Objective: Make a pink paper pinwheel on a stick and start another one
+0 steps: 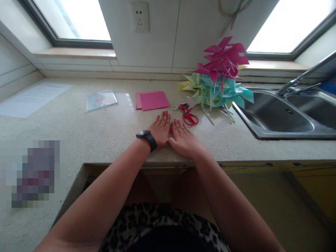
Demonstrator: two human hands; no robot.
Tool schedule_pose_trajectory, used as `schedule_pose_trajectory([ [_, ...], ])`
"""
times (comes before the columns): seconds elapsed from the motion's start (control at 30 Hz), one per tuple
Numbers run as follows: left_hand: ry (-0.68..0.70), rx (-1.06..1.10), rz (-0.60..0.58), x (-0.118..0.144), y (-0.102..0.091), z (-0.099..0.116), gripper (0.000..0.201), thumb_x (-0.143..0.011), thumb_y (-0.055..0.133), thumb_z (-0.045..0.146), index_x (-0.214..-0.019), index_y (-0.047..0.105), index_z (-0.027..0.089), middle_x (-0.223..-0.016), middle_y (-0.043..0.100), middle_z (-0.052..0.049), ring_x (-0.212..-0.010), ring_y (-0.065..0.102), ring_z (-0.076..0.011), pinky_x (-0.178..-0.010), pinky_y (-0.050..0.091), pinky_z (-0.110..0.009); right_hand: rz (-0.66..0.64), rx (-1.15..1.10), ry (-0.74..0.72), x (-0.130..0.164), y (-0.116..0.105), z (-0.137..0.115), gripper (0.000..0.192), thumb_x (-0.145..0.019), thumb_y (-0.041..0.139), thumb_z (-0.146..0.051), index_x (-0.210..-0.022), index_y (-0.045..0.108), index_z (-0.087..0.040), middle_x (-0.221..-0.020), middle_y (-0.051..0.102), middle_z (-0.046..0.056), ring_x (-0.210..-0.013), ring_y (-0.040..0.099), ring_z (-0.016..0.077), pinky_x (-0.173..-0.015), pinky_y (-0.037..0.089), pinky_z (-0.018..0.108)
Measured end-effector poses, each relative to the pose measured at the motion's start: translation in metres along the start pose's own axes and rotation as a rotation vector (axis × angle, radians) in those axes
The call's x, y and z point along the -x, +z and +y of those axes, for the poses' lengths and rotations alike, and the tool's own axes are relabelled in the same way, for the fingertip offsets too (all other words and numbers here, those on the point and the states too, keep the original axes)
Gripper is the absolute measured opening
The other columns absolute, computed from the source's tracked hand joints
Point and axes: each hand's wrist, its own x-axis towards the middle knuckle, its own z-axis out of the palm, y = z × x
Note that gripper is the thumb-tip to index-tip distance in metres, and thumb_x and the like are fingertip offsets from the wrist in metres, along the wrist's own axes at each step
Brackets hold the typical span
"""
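My left hand (159, 128), with a black watch on its wrist, lies flat on the speckled counter (91, 133), fingers together. My right hand (183, 138) lies flat beside it, touching it. Both press on a small pink paper piece (170, 128), of which only a sliver shows between them. Red scissors (189, 116) lie just beyond my right hand. A stack of pink paper sheets (152, 100) rests farther back. A pile of pink, blue, green and yellow paper pinwheels (219, 75) stands at the back right.
A steel sink (278, 117) with a tap (301, 77) is set into the counter at right. A clear plastic packet (100, 99) and a printed sheet (33, 98) lie at left. A small tape roll (174, 107) sits by the scissors. A wall socket (140, 16) is above.
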Motion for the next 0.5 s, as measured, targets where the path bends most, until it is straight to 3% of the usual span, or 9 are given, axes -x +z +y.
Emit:
schedule_pose_trajectory([
  [0.3, 0.016, -0.005, 0.015, -0.006, 0.001, -0.006, 0.108, -0.081, 0.052, 0.058, -0.155, 0.011, -0.009, -0.165, 0.006, -0.032, -0.155, 0.000, -0.0391, -0.124, 0.002, -0.051, 0.011, -0.002, 0.017, -0.010, 0.002, 0.003, 0.082, -0.094, 0.030, -0.046, -0.158, 0.018, 0.004, -0.168, 0.010, 0.018, -0.156, 0.006, 0.0248, -0.127, 0.008, 0.039],
  [0.5, 0.035, 0.004, 0.054, -0.004, 0.001, -0.006, 0.099, -0.084, 0.050, 0.054, -0.156, 0.015, -0.003, -0.166, 0.013, -0.027, -0.155, 0.008, -0.0362, -0.123, -0.001, -0.056, 0.020, -0.006, 0.031, -0.012, 0.003, 0.003, 0.083, -0.094, 0.031, -0.048, -0.158, 0.018, 0.003, -0.167, 0.012, 0.018, -0.156, 0.007, 0.0263, -0.127, 0.009, 0.041],
])
